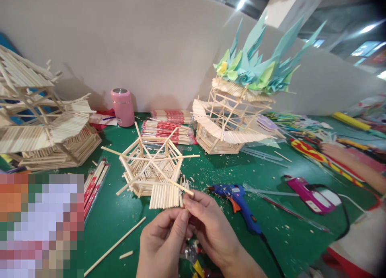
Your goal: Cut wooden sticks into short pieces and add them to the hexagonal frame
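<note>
My left hand and my right hand meet at the front of a small frame of wooden sticks. Both hands are closed, thumbs and fingers pinched around a short wooden stick that they mostly cover. Just left of the fingertips, a panel of short sticks slopes down from the frame's front. Long sticks cross over the frame's top and jut out past its rim. Close by my right hand, a blue glue gun with an orange trigger lies on the green table.
Larger stick models stand at left and behind right, the latter topped with paper leaves. A pink flask and stick packs stand behind. At right are a magenta power strip, a cord and another person's hand.
</note>
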`<state>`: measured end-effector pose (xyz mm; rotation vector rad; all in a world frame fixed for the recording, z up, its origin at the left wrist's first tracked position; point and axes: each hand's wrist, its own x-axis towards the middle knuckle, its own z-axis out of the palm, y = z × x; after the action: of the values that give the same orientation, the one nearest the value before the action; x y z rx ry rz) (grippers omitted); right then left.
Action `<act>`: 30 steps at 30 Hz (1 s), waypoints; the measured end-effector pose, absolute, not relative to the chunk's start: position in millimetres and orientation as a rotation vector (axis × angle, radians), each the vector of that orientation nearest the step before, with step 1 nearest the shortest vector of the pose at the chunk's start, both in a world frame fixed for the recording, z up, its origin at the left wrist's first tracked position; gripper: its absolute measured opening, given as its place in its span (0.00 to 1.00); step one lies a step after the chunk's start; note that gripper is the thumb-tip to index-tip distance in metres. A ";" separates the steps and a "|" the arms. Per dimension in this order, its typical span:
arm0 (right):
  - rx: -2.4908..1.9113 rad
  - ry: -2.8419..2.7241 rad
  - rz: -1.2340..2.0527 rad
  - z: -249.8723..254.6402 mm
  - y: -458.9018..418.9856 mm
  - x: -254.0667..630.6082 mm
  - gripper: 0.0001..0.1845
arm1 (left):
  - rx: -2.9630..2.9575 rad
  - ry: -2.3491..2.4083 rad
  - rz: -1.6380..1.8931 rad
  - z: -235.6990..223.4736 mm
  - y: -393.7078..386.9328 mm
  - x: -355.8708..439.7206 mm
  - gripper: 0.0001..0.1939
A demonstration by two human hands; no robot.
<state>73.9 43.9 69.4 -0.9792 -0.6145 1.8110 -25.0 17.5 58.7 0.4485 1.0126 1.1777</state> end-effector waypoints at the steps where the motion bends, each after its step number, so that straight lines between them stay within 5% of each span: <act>1: -0.973 -0.620 1.815 68.8 43.6 74.0 0.16 | 0.449 1.013 1.174 58.0 17.0 -25.4 0.15; 30: -0.803 -0.631 1.812 63.1 44.0 72.5 0.12 | 0.402 0.949 1.140 56.9 17.8 -23.7 0.21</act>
<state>72.5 44.0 63.1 -0.8034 -0.6310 1.8119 -23.7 17.8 56.9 0.4020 0.9493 1.1401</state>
